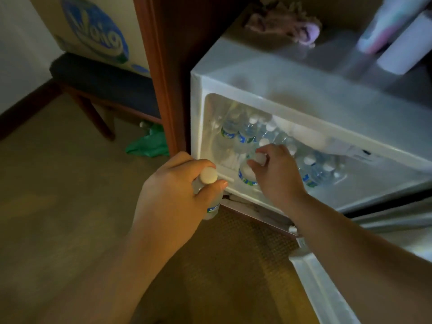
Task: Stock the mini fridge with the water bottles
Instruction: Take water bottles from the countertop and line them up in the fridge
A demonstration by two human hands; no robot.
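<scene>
The white mini fridge [268,73] stands open, its door [327,288] swung out at the lower right. Inside stand several clear water bottles [247,132] with white caps and blue-green labels. My left hand [177,190] grips one water bottle [211,204] by its neck, upright, just outside the fridge's lower left corner. My right hand [275,169] reaches into the fridge and pinches the cap of another bottle [246,175] standing near the front of the shelf.
A dark wooden cabinet side [163,66] flanks the fridge on the left. Beyond it stand a cushioned bench [100,83] bearing a printed box [98,31], and a green bag [149,143] on the carpet. Cloth [285,19] and cylinders [406,43] lie on top of the fridge.
</scene>
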